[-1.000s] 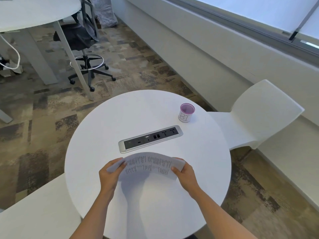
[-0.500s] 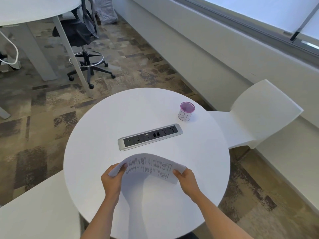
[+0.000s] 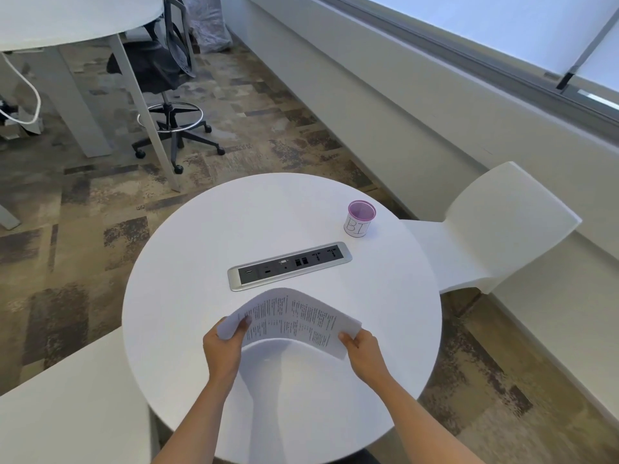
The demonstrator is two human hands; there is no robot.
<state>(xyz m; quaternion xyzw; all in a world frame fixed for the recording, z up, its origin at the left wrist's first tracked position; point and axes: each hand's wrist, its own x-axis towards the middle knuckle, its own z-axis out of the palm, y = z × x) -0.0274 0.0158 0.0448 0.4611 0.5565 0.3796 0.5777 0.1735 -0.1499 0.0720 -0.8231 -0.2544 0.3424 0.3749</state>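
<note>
A printed sheet of paper point(image 3: 291, 318) arches upward above the near part of a round white table point(image 3: 187, 262). My left hand point(image 3: 225, 349) pinches the sheet's left end, thumb on top. At the right end my right hand point(image 3: 361, 351) grips the paper's edge. The text side of the sheet faces up and away from me. Its shadow falls on the tabletop beneath.
A silver power and data socket strip point(image 3: 289, 266) is set into the table's middle. A purple mesh cup point(image 3: 360, 218) with a white label stands at the far right. A white chair point(image 3: 495, 222) stands to the right, a black office chair point(image 3: 167, 78) and another table point(image 3: 67, 18) beyond.
The sheet's arch has grown taller and more peaked as both hands drew slightly nearer to me. The camera shifted a little.
</note>
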